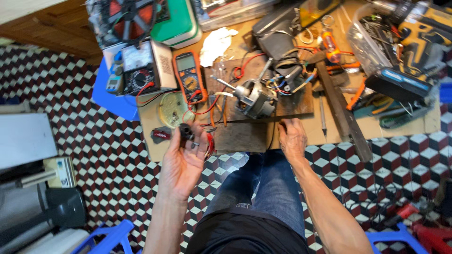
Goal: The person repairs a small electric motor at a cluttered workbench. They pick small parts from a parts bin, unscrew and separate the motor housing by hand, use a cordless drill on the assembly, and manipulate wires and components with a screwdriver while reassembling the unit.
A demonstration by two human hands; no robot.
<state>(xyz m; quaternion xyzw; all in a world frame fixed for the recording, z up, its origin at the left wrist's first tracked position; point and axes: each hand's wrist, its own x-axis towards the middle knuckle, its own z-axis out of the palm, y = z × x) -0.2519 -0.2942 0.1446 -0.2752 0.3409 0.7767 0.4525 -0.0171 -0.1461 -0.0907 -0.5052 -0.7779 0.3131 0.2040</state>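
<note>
Left hand (pixel 184 157), raised just short of the counter (pixel 329 129) edge, is cupped around a small black part (pixel 187 131), judged light, rigid and best gripped by its body. Right hand (pixel 293 138) rests flat and spread on the counter edge, just below the grey motor (pixel 254 99). Left of the motor lies an orange multimeter (pixel 190 75); checkered floor (pixel 70 94) surrounds the counter.

The person's forearms are bare, with no sleeves, watch or gloves on the left hand (pixel 184 160) at nine o'clock or the right hand (pixel 292 139). Blue jeans (pixel 263 188) cover the legs; a black shirt (pixel 245 233) shows at six o'clock.
</note>
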